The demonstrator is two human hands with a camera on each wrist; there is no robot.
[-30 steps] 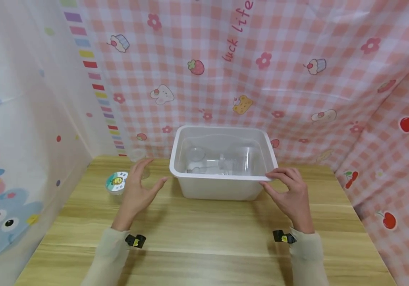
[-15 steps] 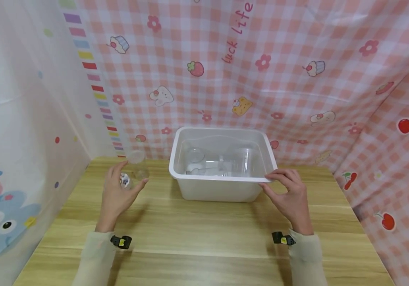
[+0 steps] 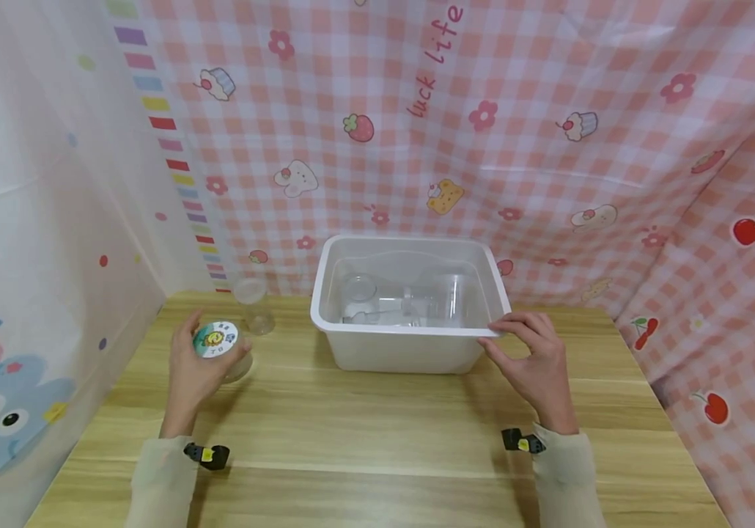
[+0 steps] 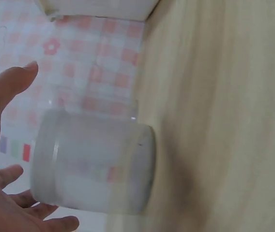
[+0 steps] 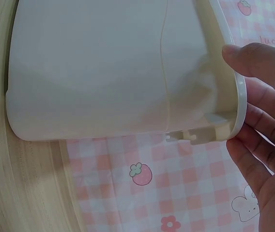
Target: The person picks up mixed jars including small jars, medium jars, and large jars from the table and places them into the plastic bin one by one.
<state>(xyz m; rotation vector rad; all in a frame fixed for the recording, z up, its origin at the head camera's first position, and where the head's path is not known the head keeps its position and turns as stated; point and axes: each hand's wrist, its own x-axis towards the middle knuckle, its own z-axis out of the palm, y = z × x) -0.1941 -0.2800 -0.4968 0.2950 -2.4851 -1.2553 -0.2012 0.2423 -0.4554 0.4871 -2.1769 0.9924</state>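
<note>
A clear plastic jar (image 4: pixel 91 164) with a green-and-white printed lid (image 3: pixel 217 338) stands at the left of the table. My left hand (image 3: pixel 194 372) is spread around its top. In the left wrist view the thumb (image 4: pixel 17 82) is held apart from the jar, while the other fingers lie beside the lid end. With thumb and fingers, my right hand (image 3: pixel 537 356) grips the front right rim corner of a white plastic bin (image 3: pixel 404 350). Several clear plastic containers (image 3: pixel 454 299) lie inside that bin.
Behind the jar stands another clear container (image 3: pixel 257 312), tall and narrow, close to the back edge. A wood-grain table (image 3: pixel 377 447) lies under everything. Checked cloth (image 3: pixel 377 154) hangs behind and to the right, and a pale printed sheet (image 3: pixel 41 183) hangs at the left.
My left hand has moved left, away from the bin and past the tall clear container, to the lidded jar. My right hand has stayed on the bin's rim.
</note>
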